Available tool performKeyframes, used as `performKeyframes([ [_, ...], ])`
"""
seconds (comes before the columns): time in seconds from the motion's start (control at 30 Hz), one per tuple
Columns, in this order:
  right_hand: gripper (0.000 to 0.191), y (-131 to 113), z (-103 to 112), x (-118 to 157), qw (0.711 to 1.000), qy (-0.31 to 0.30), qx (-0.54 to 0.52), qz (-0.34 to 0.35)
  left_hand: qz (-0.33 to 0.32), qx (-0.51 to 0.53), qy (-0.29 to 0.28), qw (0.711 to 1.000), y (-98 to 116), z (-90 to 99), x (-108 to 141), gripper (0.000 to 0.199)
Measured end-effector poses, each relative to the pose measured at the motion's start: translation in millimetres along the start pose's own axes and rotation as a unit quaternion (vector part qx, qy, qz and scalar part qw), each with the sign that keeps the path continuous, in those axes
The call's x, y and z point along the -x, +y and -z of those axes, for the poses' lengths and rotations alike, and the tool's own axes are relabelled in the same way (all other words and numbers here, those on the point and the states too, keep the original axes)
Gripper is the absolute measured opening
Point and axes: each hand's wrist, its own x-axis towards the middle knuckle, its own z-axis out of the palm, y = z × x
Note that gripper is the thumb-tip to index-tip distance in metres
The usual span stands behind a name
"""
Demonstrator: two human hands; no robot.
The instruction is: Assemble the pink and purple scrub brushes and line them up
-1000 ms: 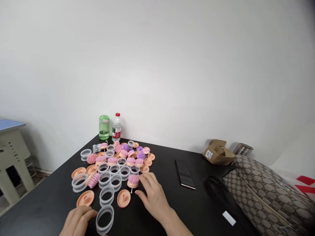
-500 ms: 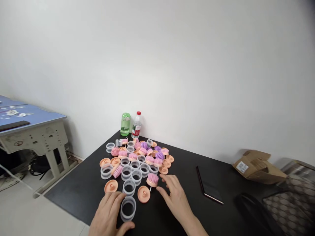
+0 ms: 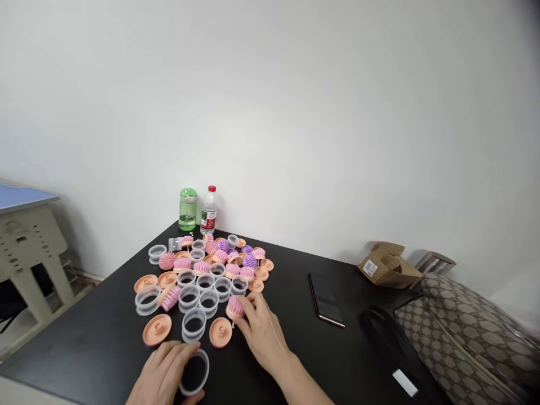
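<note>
Left fingers grip a clear plastic ring; right fingers pinch a pink brush head; a knock could topple the stacked rings at twelve o'clock.

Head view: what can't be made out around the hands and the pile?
Head view:
Left hand: wrist cut off by the bottom edge; fingers hide part of the clear plastic ring.
Right hand: fingers hide part of the pink brush head.
Pile: lower pieces hidden by those on top.
Water bottle: label too small to read.
</note>
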Motion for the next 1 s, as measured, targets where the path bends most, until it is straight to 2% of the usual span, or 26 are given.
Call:
performKeyframes([
  [0.13,0.015,13,0,5,0.994,0.023,-0.101,-0.020,0.074,0.099,-0.031,0.992,15,9.1,-9,0.057],
  [0.23,0.007,25,-1,7,0.986,0.017,-0.158,-0.054,0.111,0.203,-0.104,0.967,26,15.4,-32,0.059],
  [0.3,0.005,28,-2,8,0.981,0.007,-0.183,-0.059,0.129,0.250,-0.101,0.954,31,14.6,-53,0.055],
  [0.37,0.012,29,-3,8,0.979,0.003,-0.192,-0.071,0.145,0.282,-0.084,0.945,32,10.8,-75,0.055],
  [0.5,0.048,24,-10,4,0.979,0.030,-0.175,-0.103,0.160,0.341,-0.063,0.924,33,2.7,-126,0.052],
  [0.57,0.055,20,-14,2,0.981,0.037,-0.173,-0.082,0.153,0.378,-0.060,0.911,33,-1.4,-150,0.044],
  [0.67,0.055,15,-17,-1,0.985,0.023,-0.156,-0.063,0.135,0.400,-0.033,0.906,33,-11.9,-173,0.041],
  [0.8,0.061,13,-13,-1,0.982,0.031,-0.169,-0.076,0.116,0.381,-0.036,0.916,26,-31.9,-171,0.042],
  [0.9,0.044,22,0,-1,0.969,0.073,-0.209,-0.106,0.125,0.388,-0.057,0.911,21,-39.7,-158,0.038],
  [1.0,0.031,38,16,-2,0.947,0.121,-0.258,-0.146,0.113,0.370,-0.064,0.920,21,-37.6,-150,0.041],
])
